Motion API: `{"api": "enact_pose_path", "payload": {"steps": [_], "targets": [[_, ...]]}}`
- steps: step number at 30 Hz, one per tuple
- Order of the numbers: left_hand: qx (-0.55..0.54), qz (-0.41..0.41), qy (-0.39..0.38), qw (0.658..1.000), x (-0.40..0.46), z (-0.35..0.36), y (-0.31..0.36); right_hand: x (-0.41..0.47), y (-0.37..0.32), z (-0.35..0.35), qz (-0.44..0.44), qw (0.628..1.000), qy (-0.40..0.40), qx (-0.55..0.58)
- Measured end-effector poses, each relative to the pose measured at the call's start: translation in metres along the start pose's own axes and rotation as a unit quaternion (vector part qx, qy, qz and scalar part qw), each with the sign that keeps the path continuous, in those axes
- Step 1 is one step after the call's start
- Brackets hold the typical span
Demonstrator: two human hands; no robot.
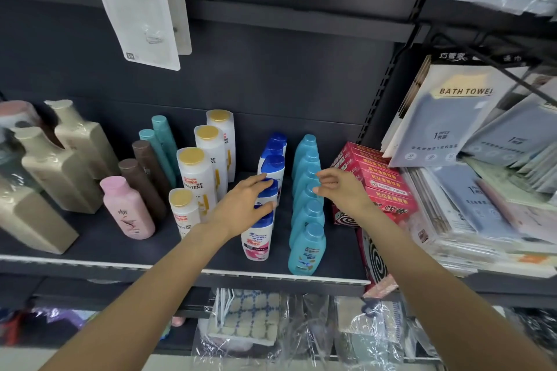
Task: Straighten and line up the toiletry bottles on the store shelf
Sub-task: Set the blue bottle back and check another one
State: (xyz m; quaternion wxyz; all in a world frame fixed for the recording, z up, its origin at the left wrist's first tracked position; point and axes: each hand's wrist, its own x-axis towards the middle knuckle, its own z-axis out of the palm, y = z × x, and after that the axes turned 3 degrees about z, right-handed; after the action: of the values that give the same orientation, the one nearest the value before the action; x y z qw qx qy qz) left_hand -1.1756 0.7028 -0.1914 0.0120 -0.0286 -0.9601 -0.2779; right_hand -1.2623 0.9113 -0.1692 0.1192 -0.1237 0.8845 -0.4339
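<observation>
The left hand (241,205) is gripping a white bottle (269,193) — the right hand (340,187) is hovering, fingers loose, holding nothing, beside the blue bottles (307,214).

Even overhead light, soft shadows; wide-angle bending at edges; right side perhaps motion-blurred.

Head view, dark shelf (90,238). Left hand (241,205) rests on the third bottle back in the row of white bottles with blue caps (259,235); its fingers (266,182) curl over that bottle's blue cap, thumb on the near side. Right hand (340,188) hovers just beside the row of teal bottles (307,247), fingers loosely curled, contact not clear. White bottles with gold caps (196,172) stand left of the blue-capped row. Further left: pink bottle (128,209), two brown bottles (141,181), beige bottles (57,166). Red boxes (376,184) stacked right of the teal row. Bath towel packs (446,117) on the far right.
</observation>
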Motion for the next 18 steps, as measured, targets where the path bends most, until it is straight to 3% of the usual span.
{"api": "enact_pose_path", "payload": {"steps": [4, 12, 18], "targets": [[-0.005, 0.015, 0.03, 0.999, -0.005, 0.001, 0.0, -0.021, 0.0, 0.002, -0.048, 0.996, 0.059, -0.038], [0.011, 0.01, -0.006, 1.0, -0.013, -0.003, -0.005, -0.032, -0.002, 0.011, -0.012, 0.997, -0.031, -0.07], [0.019, -0.005, -0.017, 1.0, -0.012, -0.006, -0.001, -0.031, -0.002, 0.015, -0.016, 0.996, -0.002, -0.093]]}}
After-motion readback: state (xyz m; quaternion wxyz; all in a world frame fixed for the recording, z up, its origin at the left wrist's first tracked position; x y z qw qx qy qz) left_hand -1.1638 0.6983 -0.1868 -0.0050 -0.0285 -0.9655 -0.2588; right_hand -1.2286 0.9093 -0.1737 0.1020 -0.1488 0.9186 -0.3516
